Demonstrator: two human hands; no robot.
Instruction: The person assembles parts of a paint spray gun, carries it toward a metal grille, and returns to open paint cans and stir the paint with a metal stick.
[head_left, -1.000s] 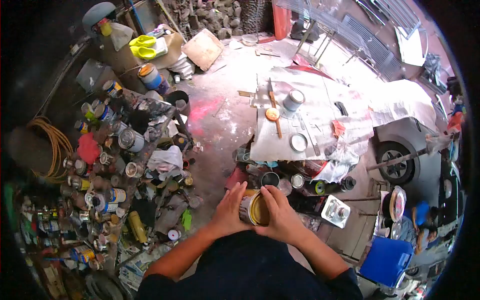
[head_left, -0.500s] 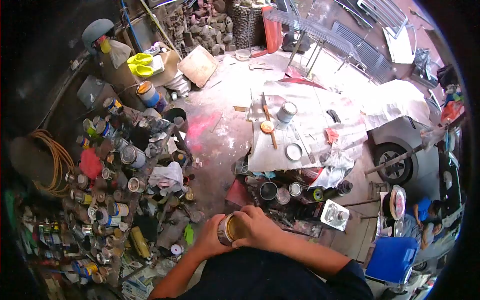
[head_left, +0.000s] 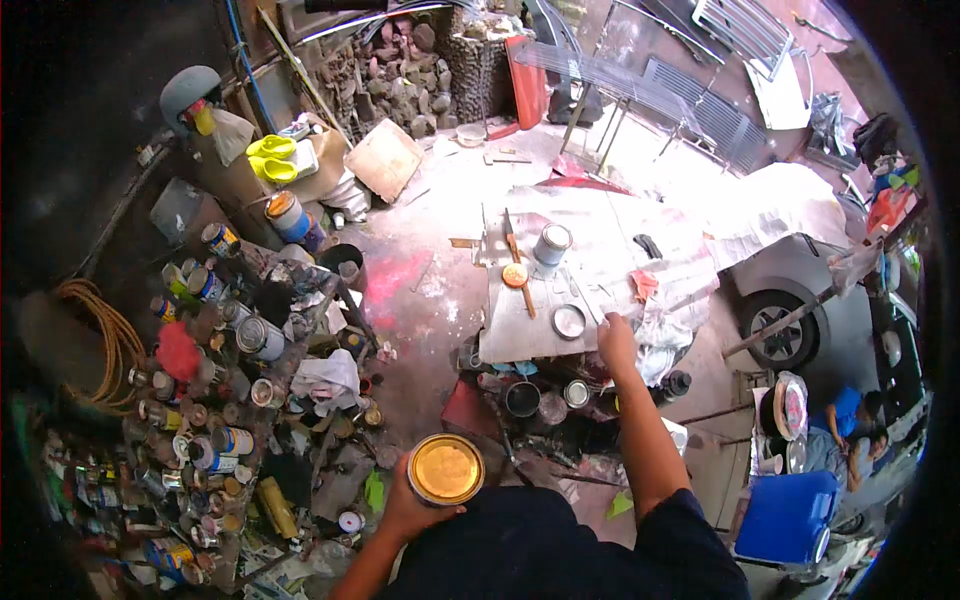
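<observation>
Right hand (head_left: 616,340) off the round, gold-topped metal can (head_left: 446,469); left hand (head_left: 408,508) alone clasps it, near, fingers curled. Right hand at pale sheet-covered table's (head_left: 510,341) near-right edge, grip unclear.

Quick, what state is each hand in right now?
Left hand: closed around a can.
Right hand: reaching over the table; open or closed, I cannot tell.
</observation>
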